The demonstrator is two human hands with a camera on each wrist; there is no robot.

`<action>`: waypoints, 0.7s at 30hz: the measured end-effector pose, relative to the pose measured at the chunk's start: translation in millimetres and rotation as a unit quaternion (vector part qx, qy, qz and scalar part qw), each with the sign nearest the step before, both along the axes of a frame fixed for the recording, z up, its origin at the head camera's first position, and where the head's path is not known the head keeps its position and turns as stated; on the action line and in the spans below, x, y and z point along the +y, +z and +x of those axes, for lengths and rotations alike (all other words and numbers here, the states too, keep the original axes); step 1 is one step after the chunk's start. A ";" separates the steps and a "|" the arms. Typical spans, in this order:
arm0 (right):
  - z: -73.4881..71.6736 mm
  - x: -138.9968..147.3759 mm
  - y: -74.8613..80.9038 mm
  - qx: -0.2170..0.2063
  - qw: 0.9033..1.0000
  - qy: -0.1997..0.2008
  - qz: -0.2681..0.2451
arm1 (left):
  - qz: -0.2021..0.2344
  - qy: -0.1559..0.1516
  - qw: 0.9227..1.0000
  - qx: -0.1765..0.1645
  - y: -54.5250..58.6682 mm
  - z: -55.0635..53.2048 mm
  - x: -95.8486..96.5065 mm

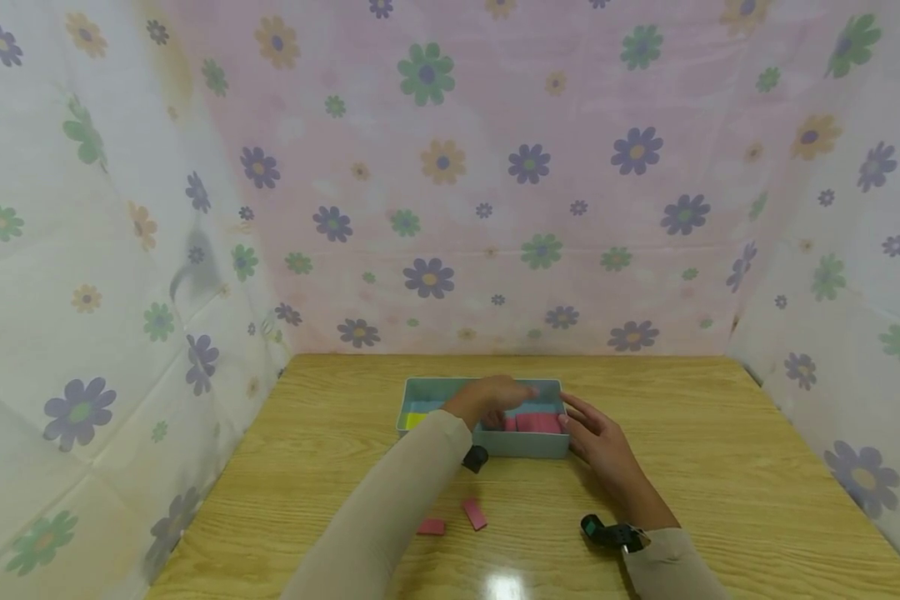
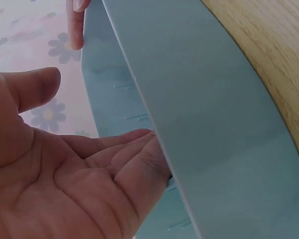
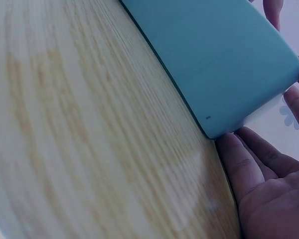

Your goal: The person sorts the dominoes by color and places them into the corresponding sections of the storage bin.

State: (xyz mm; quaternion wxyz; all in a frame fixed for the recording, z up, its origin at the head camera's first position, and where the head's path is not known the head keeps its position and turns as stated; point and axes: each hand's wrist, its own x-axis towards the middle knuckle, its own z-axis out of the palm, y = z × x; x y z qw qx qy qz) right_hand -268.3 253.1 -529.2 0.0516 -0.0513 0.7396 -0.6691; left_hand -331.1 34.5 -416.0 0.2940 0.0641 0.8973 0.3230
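A pale blue rectangular box stands on the wooden table. Pink pieces lie in its right part and a yellow piece in its left. My left hand reaches over the near wall, fingers down inside, thumb stretched out apart from them. The wall hides those fingertips in the left wrist view. At the box's right end, my right hand holds it, thumb at the rim and fingers against the outer end wall. In the right wrist view, fingertips touch the lower corner.
Two small flat pink pieces, one slanted and another partly behind the left sleeve, lie on the table before the box. Flowered cloth hangs behind and at both sides. Each wrist wears a black camera strap.
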 end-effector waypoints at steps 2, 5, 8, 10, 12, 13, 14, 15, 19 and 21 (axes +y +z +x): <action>0.1 -0.1 0.0 0.000 1.000 -0.001 -0.003 | 0.005 -0.005 1.000 -0.006 1.1 1.0 0.3; -0.4 0.3 -0.5 -0.002 1.000 0.000 -0.010 | 0.010 -0.005 1.000 -0.009 1.7 1.3 1.7; -1.3 0.7 -1.2 0.000 1.000 0.001 -0.017 | 0.016 0.002 1.000 -0.007 0.3 -0.1 2.0; -1.9 0.8 -1.9 0.001 1.000 0.001 -0.016 | 0.018 0.005 1.000 -0.005 -1.1 -1.1 1.5; -2.3 1.1 -2.6 0.001 1.000 0.000 -0.013 | 0.018 0.005 1.000 -0.003 -1.6 -1.8 0.9; -2.5 1.1 -2.8 0.001 1.000 -0.001 -0.011 | 0.018 0.004 1.000 -0.002 -1.8 -2.4 0.8; -2.7 1.1 -3.0 0.001 1.000 -0.002 -0.010 | 0.016 0.001 1.000 -0.001 -1.4 -2.3 0.5; -2.9 1.1 -3.2 0.001 1.000 -0.002 -0.010 | 0.014 -0.001 1.000 0.000 -1.1 -2.2 0.4; -3.0 0.8 -2.7 0.001 1.000 -0.004 -0.011 | 0.013 -0.003 1.000 0.004 0.3 -2.0 0.6; -2.7 0.9 -2.3 0.000 1.000 -0.002 -0.009 | 0.014 -0.001 1.000 0.004 0.6 -1.4 0.5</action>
